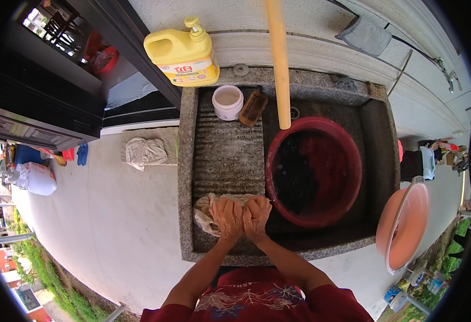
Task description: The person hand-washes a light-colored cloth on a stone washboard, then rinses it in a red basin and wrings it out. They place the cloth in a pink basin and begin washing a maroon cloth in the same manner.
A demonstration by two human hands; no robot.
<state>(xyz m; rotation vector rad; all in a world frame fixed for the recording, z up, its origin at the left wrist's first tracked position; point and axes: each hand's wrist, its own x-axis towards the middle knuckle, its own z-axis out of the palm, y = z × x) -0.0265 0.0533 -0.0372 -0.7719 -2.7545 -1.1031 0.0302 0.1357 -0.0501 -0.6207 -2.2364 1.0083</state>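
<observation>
Both my hands press side by side on a pale, crumpled wet cloth (205, 221), low on the ribbed washboard (224, 155) of a grey stone sink. My left hand (227, 217) has its fingers curled over the cloth. Right beside it, my right hand (256, 214) is closed on the cloth's right part. Most of the fingertips are hidden, and cloth shows chiefly to the left and behind the hands. Close to my right hand, a dark red basin (357, 172) in the sink holds dark water, with something red in it.
A white jar (228, 102) and a brown scrub brush (253, 108) stand at the washboard's top. Behind them is a yellow pump jug (184, 56). A wooden pole (278, 59) reaches over the basin. An orange tub (404, 225) leans at the right; a rag (146, 152) lies left.
</observation>
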